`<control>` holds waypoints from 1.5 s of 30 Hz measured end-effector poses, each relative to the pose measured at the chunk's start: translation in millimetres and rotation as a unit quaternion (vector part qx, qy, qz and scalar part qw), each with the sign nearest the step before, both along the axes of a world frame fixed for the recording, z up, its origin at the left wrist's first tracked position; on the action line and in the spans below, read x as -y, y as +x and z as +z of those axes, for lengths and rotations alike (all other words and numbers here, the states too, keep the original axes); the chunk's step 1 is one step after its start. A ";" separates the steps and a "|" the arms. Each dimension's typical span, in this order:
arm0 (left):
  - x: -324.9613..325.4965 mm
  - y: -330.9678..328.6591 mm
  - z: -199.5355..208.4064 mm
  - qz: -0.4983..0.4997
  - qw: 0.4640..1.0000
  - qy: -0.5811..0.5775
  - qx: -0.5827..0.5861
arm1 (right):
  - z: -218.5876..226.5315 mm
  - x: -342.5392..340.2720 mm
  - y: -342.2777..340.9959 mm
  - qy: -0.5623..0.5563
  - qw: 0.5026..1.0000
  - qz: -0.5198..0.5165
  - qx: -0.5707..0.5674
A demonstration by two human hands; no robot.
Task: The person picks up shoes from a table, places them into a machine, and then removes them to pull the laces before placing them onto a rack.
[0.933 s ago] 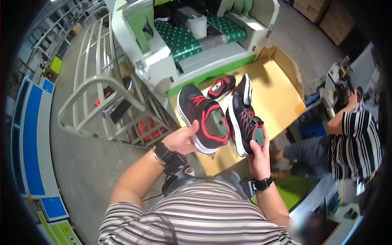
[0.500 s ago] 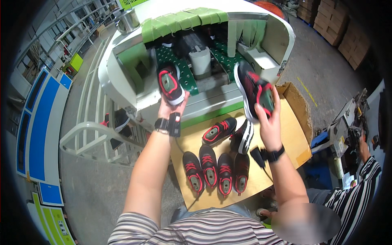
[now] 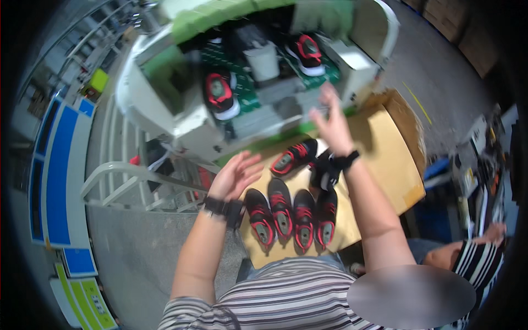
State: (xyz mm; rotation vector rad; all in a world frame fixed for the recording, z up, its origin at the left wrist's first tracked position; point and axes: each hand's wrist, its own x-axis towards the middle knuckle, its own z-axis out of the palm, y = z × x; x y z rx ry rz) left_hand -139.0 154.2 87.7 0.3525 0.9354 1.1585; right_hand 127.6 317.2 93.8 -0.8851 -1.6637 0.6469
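Note:
My left hand (image 3: 237, 175) is open in the air beside the row of shoes, its fingers spread and nothing in them. Farther right, my right hand (image 3: 333, 125) is also open, fingers apart, slightly blurred, just short of the machine's mouth. One black sneaker with red trim (image 3: 219, 98) rests on the left green perforated belt (image 3: 250, 99). Its counterpart, another black sneaker (image 3: 308, 54), sits on the right belt. On the table below my hands lie several like shoes: a row including a black sneaker (image 3: 280, 208), and one turned sideways (image 3: 294, 157). My right wrist partly covers another shoe (image 3: 319, 176).
The white machine housing (image 3: 379, 38) with green strip curtains (image 3: 231, 22) stands ahead. A cardboard box (image 3: 404, 124) is at the right of the tan tabletop (image 3: 379, 170). White metal rails (image 3: 118, 170) stand at left. A co-worker's striped sleeve (image 3: 481, 261) shows at lower right.
Both hands have let go of the sneakers they held, which now rest on the two belts. The hands have drawn back toward me, and the view has shifted.

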 end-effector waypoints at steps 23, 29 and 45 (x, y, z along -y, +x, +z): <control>167.5 75.6 -91.4 -0.137 0.590 0.181 -0.775 | -71.1 192.0 125.4 -0.108 0.948 -0.119 0.273; 168.9 67.5 -89.6 -0.151 0.604 0.150 -0.768 | -106.6 48.7 133.2 -0.493 0.829 -0.224 -0.140; 154.1 61.5 -66.7 -0.235 0.635 0.132 -0.724 | -155.4 -70.9 142.9 -0.352 0.849 -0.391 0.049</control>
